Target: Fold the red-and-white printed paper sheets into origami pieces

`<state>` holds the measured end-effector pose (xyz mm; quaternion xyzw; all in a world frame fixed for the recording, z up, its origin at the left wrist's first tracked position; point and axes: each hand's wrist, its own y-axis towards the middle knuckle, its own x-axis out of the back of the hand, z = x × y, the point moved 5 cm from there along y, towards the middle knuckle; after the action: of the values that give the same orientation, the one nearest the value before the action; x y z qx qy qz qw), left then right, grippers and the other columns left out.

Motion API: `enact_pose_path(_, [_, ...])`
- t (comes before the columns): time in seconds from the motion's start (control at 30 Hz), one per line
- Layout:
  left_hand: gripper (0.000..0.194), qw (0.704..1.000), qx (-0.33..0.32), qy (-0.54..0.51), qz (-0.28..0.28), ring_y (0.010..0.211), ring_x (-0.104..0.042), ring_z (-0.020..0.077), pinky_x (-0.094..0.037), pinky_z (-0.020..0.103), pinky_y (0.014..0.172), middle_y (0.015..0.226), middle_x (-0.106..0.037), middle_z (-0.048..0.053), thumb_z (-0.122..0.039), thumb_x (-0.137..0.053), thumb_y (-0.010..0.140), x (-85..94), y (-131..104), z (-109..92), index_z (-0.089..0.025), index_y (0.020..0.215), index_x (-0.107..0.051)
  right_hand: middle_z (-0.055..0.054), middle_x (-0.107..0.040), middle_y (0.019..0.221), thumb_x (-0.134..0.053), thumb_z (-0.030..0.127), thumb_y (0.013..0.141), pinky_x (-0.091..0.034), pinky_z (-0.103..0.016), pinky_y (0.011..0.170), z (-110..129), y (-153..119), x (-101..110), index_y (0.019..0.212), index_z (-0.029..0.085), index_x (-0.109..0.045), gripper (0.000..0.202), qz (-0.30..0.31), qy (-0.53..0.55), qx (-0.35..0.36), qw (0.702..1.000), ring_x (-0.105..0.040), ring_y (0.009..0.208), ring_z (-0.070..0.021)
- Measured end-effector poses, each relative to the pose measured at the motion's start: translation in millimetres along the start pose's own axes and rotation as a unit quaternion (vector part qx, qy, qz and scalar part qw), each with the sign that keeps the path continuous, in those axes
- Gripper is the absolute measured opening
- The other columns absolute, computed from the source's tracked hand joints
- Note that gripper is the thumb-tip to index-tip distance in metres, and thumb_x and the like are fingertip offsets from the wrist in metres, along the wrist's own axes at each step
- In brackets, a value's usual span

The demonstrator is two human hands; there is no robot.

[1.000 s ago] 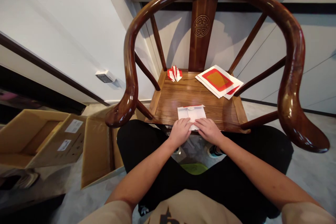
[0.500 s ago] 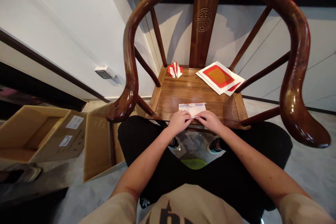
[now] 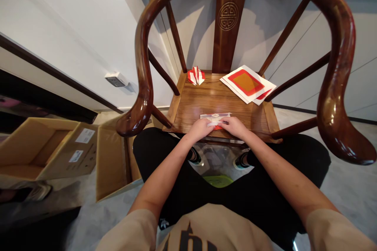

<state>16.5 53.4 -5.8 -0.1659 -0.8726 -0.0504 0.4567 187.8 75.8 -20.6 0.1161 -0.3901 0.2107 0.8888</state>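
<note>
A partly folded white and red paper [image 3: 215, 116] lies at the front edge of the wooden chair seat [image 3: 206, 100]. My left hand [image 3: 200, 128] pinches its near side from the left, and my right hand [image 3: 234, 126] pinches it from the right; the fingertips nearly meet. A strip of red shows between the hands. At the back left of the seat sits a folded red and white paper piece [image 3: 196, 75]. Flat white sheets with a red and gold print [image 3: 246, 82] are stacked at the back right.
The chair's curved armrests [image 3: 144, 86] rise on both sides of the seat. Open cardboard boxes [image 3: 67, 157] stand on the floor at the left, with another person's shoe [image 3: 38, 191] below them. A green object [image 3: 218, 181] is on the floor between my legs.
The near edge of the paper has been lifted and folded away from me, and red now shows under it. Both hands have moved slightly forward with it. The view has shifted a little.
</note>
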Motion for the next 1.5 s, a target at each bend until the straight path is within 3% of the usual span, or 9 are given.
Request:
enact_pose_path(0.13, [0.026, 1.000, 0.002, -0.006, 0.002, 0.097, -0.068, 0.0236, -0.051, 0.030, 0.086, 0.106, -0.076, 0.006, -0.033, -0.060, 0.086, -2.7, 0.2, 1.9, -0.021, 0.104, -0.076, -0.003, -0.075, 0.087, -0.061, 0.032, 0.089, -0.043, -0.028, 0.070, -1.4, 0.1, -2.7, 0.091, 0.021, -0.076, 0.019, 0.001, 0.001, 0.010, 1.000, -0.063, 0.077, -0.0186])
enact_pose_path(0.4, [0.020, 0.999, -0.010, 0.032, -0.010, 0.091, -0.066, 0.0231, -0.052, 0.030, 0.086, 0.095, -0.074, 0.008, -0.031, -0.063, 0.085, -6.6, -1.4, 0.3, -0.017, 0.090, -0.077, -0.005, -0.075, 0.088, -0.061, 0.033, 0.090, -0.042, -0.028, 0.069, 2.6, -3.3, -3.8, 0.089, 0.020, -0.074, 0.019, 0.005, -0.034, 0.016, 0.999, -0.062, 0.076, -0.0185])
enact_pose_path(0.6, [0.026, 0.997, -0.024, 0.071, -0.024, 0.091, -0.065, 0.0236, -0.051, 0.032, 0.087, 0.093, -0.071, 0.010, -0.038, -0.062, 0.088, -10.5, -4.1, -0.5, -0.016, 0.088, -0.077, -0.005, -0.074, 0.096, -0.060, 0.031, 0.091, -0.045, -0.029, 0.079, 1.2, -8.6, -8.0, 0.093, 0.022, -0.074, 0.016, -0.021, -0.044, 0.037, 0.998, -0.064, 0.088, -0.0199])
enact_pose_path(1.0, [0.028, 0.996, -0.018, 0.088, -0.024, 0.097, -0.065, 0.0234, -0.050, 0.032, 0.089, 0.100, -0.070, 0.009, -0.043, -0.065, 0.088, -12.1, -5.2, 3.9, -0.019, 0.097, -0.075, -0.008, -0.066, 0.096, -0.054, 0.033, 0.096, -0.043, -0.034, 0.087, -0.4, -19.9, -15.9, 0.098, 0.021, -0.073, 0.023, -0.056, -0.091, 0.068, 0.992, -0.057, 0.094, -0.0224])
enact_pose_path(1.23, [0.031, 0.995, -0.007, 0.095, -0.003, 0.098, -0.064, 0.0240, -0.049, 0.031, 0.089, 0.104, -0.070, 0.009, -0.044, -0.067, 0.087, -10.1, -4.0, 3.7, -0.019, 0.102, -0.074, -0.009, -0.066, 0.098, -0.054, 0.036, 0.095, -0.041, -0.036, 0.087, 0.1, -20.2, -16.4, 0.099, 0.022, -0.074, 0.024, -0.052, -0.128, 0.050, 0.989, -0.055, 0.095, -0.0237])
enact_pose_path(1.33, [0.032, 0.994, -0.014, 0.112, 0.000, 0.099, -0.064, 0.0241, -0.049, 0.032, 0.091, 0.104, -0.069, 0.009, -0.045, -0.065, 0.088, -10.3, -4.3, 2.2, -0.019, 0.104, -0.074, -0.009, -0.066, 0.104, -0.057, 0.038, 0.094, -0.041, -0.037, 0.087, 3.6, -23.4, -13.1, 0.107, 0.021, -0.072, 0.026, -0.087, -0.154, 0.049, 0.983, -0.055, 0.098, -0.0244])
enact_pose_path(1.5, [0.033, 0.993, -0.016, 0.116, -0.001, 0.103, -0.064, 0.0237, -0.049, 0.032, 0.093, 0.109, -0.069, 0.009, -0.044, -0.065, 0.089, -10.7, -3.6, 3.1, -0.019, 0.108, -0.072, -0.012, -0.062, 0.124, -0.054, 0.036, 0.096, -0.035, -0.041, 0.096, 26.2, -47.2, -6.2, 0.120, 0.020, -0.067, 0.031, -0.212, -0.204, 0.070, 0.953, -0.051, 0.114, -0.0275])
